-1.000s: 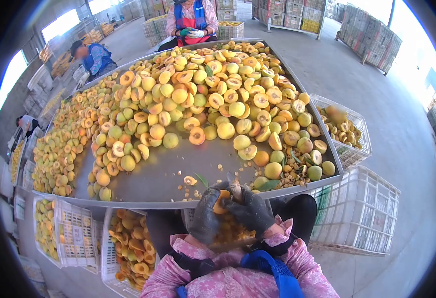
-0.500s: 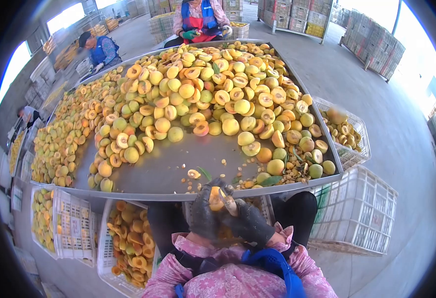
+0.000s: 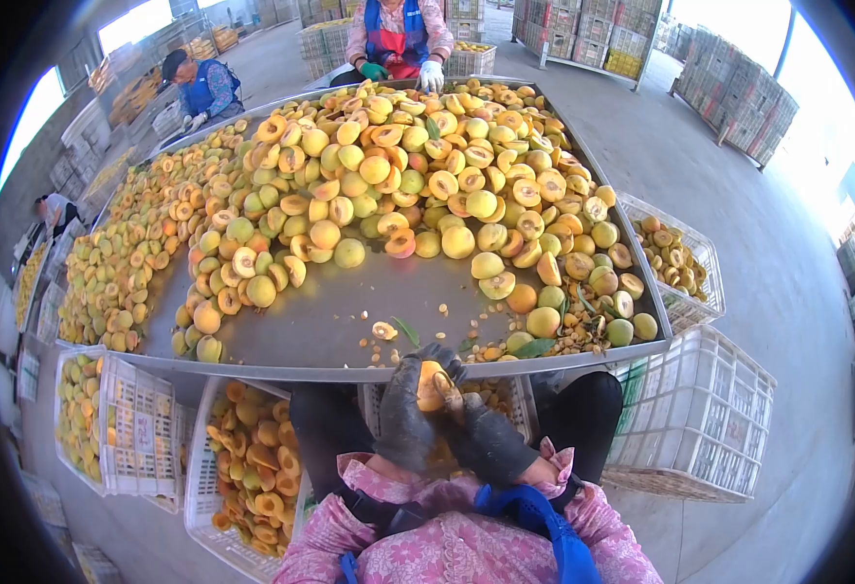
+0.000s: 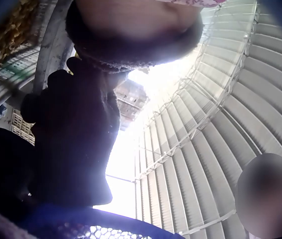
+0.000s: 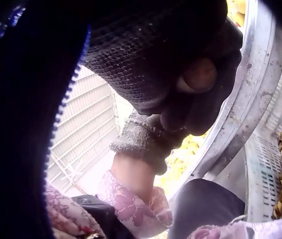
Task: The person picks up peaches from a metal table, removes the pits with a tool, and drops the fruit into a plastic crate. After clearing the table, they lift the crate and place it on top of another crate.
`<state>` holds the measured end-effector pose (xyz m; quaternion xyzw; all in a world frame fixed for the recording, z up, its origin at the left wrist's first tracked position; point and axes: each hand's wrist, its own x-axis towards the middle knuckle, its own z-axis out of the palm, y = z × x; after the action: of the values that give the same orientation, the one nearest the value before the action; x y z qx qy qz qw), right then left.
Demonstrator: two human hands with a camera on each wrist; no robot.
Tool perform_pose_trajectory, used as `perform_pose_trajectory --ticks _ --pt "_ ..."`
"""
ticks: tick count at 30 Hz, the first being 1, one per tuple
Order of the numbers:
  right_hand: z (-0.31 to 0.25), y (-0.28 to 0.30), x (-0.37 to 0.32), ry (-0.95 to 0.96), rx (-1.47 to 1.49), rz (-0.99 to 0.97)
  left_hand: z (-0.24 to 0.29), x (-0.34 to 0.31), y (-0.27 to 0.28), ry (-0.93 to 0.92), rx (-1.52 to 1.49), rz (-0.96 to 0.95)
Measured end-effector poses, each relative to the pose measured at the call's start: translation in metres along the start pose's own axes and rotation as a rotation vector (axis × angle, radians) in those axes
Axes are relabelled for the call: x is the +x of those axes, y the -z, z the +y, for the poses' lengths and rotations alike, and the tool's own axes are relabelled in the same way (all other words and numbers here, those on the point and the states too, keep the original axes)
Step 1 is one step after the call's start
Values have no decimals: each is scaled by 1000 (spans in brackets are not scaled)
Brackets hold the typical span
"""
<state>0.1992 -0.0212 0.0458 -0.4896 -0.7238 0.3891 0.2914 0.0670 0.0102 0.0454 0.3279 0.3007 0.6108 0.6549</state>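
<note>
Dark knitted gloves cover both hands. In the head view, the left hand (image 3: 403,414) cups a yellow-orange peach half (image 3: 433,385), with its fingers wrapped round from the left. The right hand (image 3: 491,443) meets it from the right, fingers pinching its near edge, just below the steel tabletop (image 3: 349,375) rim. In the left wrist view, only the glove's back (image 4: 76,144) shows, and the peach half is hidden beyond the fingers. In the right wrist view, the right fingers (image 5: 198,75) are clenched tight and the peach half is unseen.
</note>
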Motion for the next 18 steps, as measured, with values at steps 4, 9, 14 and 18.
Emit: perform_pose_trajectory --ticks 4,9,14,18 --pt "4 -5 -2 -4 -246 -58 2 -1 -4 101 -298 87" --pt "11 -14 -1 98 -207 -15 -5 -6 3 -27 87 69" --pt "38 -34 -6 352 -745 -190 -10 -7 9 -205 457 51" --pt "61 -52 -8 418 -917 -214 -4 -1 18 -349 896 -59"
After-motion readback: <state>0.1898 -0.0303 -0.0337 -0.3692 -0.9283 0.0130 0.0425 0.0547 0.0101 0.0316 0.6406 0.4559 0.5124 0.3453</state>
